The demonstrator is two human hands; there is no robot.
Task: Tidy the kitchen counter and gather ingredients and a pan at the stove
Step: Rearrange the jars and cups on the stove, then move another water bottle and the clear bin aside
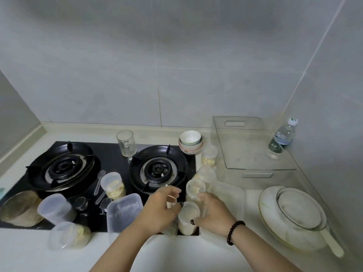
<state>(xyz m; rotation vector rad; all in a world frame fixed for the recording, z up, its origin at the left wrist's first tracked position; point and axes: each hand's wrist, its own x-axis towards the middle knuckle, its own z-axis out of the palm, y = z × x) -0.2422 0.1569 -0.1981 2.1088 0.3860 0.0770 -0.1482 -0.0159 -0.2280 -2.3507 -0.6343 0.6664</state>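
The black two-burner gas stove (110,160) fills the left and middle of the counter. At its front right corner stands a clear plastic jar (188,217) with pale contents. My right hand (215,212), with a dark bead bracelet on the wrist, grips this jar from the right. My left hand (160,208) is on the jar's left, fingers curled round a small pale object (170,202) that is mostly hidden. More lidded jars of pale food stand behind, at the stove's right edge (194,188) (206,173) (209,156).
On the stove are a glass mug (126,144), another jar (114,185), plastic cutlery (99,184), a rectangular tub (123,212), a round tin (19,209) and two more jars (54,208) (69,235). Stacked bowls (190,142), a clear board (251,146), a water bottle (282,138) and stacked plates (294,214) are to the right.
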